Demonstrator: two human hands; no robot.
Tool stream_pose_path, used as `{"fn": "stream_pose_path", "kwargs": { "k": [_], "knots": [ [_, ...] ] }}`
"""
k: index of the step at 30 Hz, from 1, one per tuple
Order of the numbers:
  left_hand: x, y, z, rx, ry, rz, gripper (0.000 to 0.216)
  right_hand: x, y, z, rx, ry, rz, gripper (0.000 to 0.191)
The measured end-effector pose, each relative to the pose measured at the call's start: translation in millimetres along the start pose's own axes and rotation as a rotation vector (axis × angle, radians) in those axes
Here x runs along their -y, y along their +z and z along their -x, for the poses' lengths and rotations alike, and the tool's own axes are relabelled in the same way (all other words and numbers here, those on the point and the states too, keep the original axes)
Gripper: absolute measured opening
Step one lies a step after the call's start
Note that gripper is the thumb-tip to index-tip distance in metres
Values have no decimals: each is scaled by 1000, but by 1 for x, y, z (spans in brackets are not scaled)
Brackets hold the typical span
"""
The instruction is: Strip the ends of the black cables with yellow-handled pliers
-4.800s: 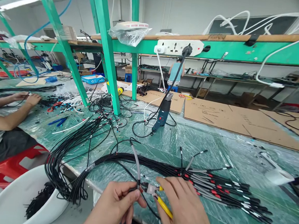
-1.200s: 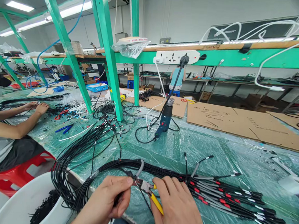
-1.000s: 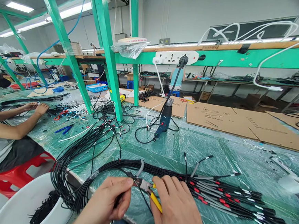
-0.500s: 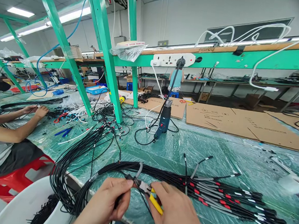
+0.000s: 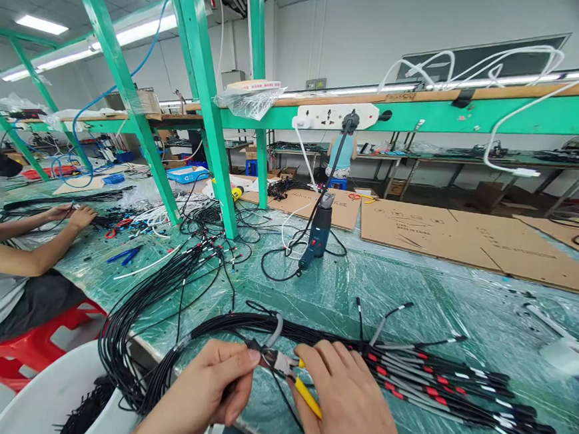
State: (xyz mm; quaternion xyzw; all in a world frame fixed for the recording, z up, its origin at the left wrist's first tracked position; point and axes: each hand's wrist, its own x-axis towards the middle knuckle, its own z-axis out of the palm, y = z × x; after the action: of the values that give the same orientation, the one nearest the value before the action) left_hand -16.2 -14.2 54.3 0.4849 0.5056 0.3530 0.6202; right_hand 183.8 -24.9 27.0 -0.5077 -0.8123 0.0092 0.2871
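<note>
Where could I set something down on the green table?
Probably on the clear film right of the heat gun, between the cardboard and the cables. It's crowded around the left hand, right hand and pliers, and left of the heat gun, where black wires tangle.

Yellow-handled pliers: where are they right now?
In the head view, the yellow-handled pliers are at lower centre, held in the right hand with their metal tips close to the left hand, in front of the black cable bundle.
</note>
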Motion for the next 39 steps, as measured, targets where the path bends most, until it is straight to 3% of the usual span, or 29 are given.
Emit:
{"fn": "stream_pose_path", "kwargs": {
  "k": [10,13,17,20,22,25,28,32,39],
  "knots": [
    [-3,-3,-2,83,-57,-13,55,-2,-2,-8,25,-74,116,29],
    [-4,-5,-1,113,-61,-54,56,-3,-2,-7,145,-14,64,23],
    [-6,-6,0,154,-56,-129,54,0,-13,-12,422,171,-187,7],
    [-7,-7,1,162,-28,-178,51,5,-24,-19,648,335,-433,31],
    [-7,-7,1,157,-13,-196,50,7,-26,-22,708,374,-521,34],
    [-7,-7,1,144,-48,-168,50,8,-22,-18,600,310,-381,27],
    [-8,-5,0,108,-87,-107,53,4,-13,-9,341,149,-143,7],
    [-10,-5,0,54,-84,-50,53,0,-3,-2,66,-30,76,25],
    [-8,-6,0,52,-84,-2,51,3,-4,-5,-29,-91,183,29]
  ]
}}
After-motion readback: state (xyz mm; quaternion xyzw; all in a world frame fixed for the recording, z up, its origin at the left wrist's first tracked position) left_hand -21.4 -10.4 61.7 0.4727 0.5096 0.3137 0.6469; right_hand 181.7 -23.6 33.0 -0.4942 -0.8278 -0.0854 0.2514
